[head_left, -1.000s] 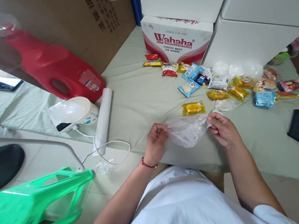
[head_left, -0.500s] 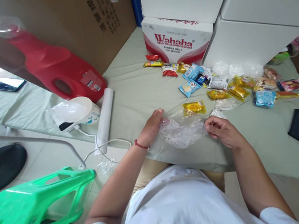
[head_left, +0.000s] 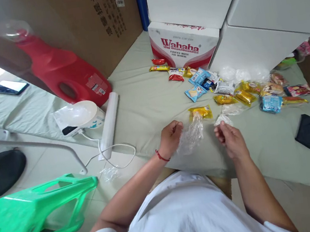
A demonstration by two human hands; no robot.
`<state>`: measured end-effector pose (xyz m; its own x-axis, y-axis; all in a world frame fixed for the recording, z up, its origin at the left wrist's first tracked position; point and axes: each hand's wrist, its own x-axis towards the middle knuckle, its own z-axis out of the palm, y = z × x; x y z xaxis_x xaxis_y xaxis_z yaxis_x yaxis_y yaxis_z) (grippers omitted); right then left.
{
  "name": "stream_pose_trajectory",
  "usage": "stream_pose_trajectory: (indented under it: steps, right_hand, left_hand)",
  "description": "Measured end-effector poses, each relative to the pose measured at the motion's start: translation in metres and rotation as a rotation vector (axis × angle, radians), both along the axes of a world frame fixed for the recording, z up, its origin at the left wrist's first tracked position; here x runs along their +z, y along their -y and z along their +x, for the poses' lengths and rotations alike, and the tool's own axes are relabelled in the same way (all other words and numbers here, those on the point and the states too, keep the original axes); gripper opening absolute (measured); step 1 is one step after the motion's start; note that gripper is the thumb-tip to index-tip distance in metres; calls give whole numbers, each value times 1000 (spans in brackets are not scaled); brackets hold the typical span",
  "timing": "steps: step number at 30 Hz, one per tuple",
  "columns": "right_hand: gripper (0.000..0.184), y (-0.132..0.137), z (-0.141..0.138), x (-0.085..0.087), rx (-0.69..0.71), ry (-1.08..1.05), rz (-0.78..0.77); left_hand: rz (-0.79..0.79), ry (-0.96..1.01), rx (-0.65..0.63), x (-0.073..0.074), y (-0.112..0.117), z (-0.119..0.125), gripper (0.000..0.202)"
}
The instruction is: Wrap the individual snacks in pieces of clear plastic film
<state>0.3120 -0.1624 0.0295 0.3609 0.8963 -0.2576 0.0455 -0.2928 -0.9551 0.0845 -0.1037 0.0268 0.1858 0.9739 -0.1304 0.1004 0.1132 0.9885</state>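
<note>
My left hand (head_left: 172, 138) is closed on a crumpled clear plastic bag (head_left: 190, 138), which hangs to the right of its fingers above the bed cloth (head_left: 139, 106). Just beyond the bag lies a yellow-wrapped snack (head_left: 204, 112), partly covered by the plastic. My right hand (head_left: 232, 140) is a short way to the right of the bag, its fingers curled in and the thumb up. Whether anything small sits in those fingers cannot be made out. Another piece of clear plastic (head_left: 224, 119) shows right behind its fingertips.
Several wrapped snacks (head_left: 224, 88) lie in a loose heap before a white and red carton (head_left: 185, 45). A red jug (head_left: 66, 74), a white roll (head_left: 109, 126) and a cable (head_left: 132, 147) are at left. A green stool (head_left: 16, 210) stands below; a black pouch (head_left: 308, 132) lies at right.
My right hand has come off the plastic bag. The bag has gone from spread between both hands to bunched beside my left hand, which has moved right.
</note>
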Motion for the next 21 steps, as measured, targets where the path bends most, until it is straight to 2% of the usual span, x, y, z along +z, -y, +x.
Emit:
stream_pose_trajectory:
  steps: [2, 5, 8, 11, 13, 15, 18, 21]
  right_hand:
    - [62, 4, -20, -4, 77, -28, -61]
    - [55, -3, -42, -8, 189, -23, -55]
    - [41, -11, -44, -9, 145, -29, 52]
    - [36, -9, -30, -4, 52, -72, 132]
    - [36, -2, -15, 0, 28, -103, 135]
    - [38, 6, 3, 3, 21, -130, 103]
    - [39, 12, 36, 2, 29, -119, 28]
    - [36, 10, 64, 1, 40, 133, -11]
  left_hand:
    - [15, 19, 7, 3, 10, 2, 37]
    - [31, 47, 25, 4, 16, 4, 39]
    - [42, 97, 196, 0, 9, -2, 40]
    - [24, 155, 374, -4, -1, -16, 41]
    - [2, 151, 416, -4, -6, -27, 42]
    - [-21, 144, 411, -3, -9, -37, 42]
    - [-86, 200, 332, -1, -12, -47, 40]
    - [-157, 248, 242, -1, -12, -49, 38]
